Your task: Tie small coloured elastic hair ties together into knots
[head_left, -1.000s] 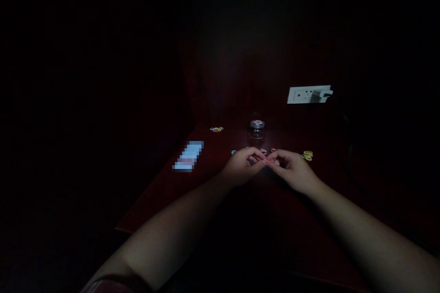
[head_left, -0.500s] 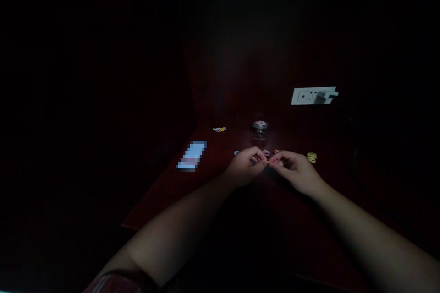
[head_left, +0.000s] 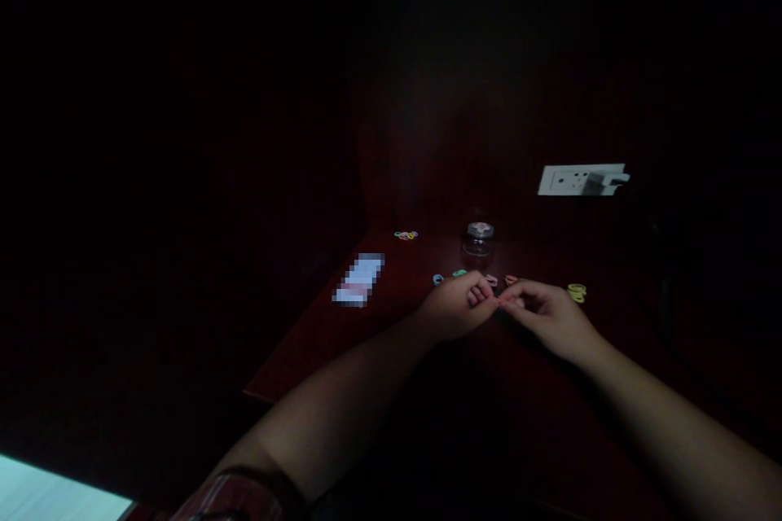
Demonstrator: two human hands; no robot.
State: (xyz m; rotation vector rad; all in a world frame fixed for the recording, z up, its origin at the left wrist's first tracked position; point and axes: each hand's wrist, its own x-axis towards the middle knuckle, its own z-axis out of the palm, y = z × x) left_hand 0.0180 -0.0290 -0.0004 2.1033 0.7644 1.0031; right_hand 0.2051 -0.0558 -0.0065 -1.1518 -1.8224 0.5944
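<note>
My left hand point(head_left: 461, 305) and my right hand point(head_left: 553, 319) meet fingertip to fingertip above the dark red table point(head_left: 305, 354). Both are pinched on a small orange hair tie, mostly hidden by the fingers. Just beyond the hands lie a blue hair tie point(head_left: 438, 280), green ones point(head_left: 459, 273), pink ones point(head_left: 491, 281) and orange ones point(head_left: 511, 281). Several yellow hair ties point(head_left: 576, 293) are heaped to the right of my right hand. Behind them stands a clear round jar point(head_left: 480, 246) with its lid on.
A phone with a blurred-out screen point(head_left: 359, 280) lies on the left. A mixed pile of coloured hair ties point(head_left: 406, 236) sits farther back. On the back wall is a white socket panel point(head_left: 565, 180) with a plug point(head_left: 602, 182) in it. The table's left edge drops into darkness.
The view has turned left, so everything sits farther right, and a pale surface has appeared at the lower left. Both hands stay together; the orange band showed more clearly between them half a second ago.
</note>
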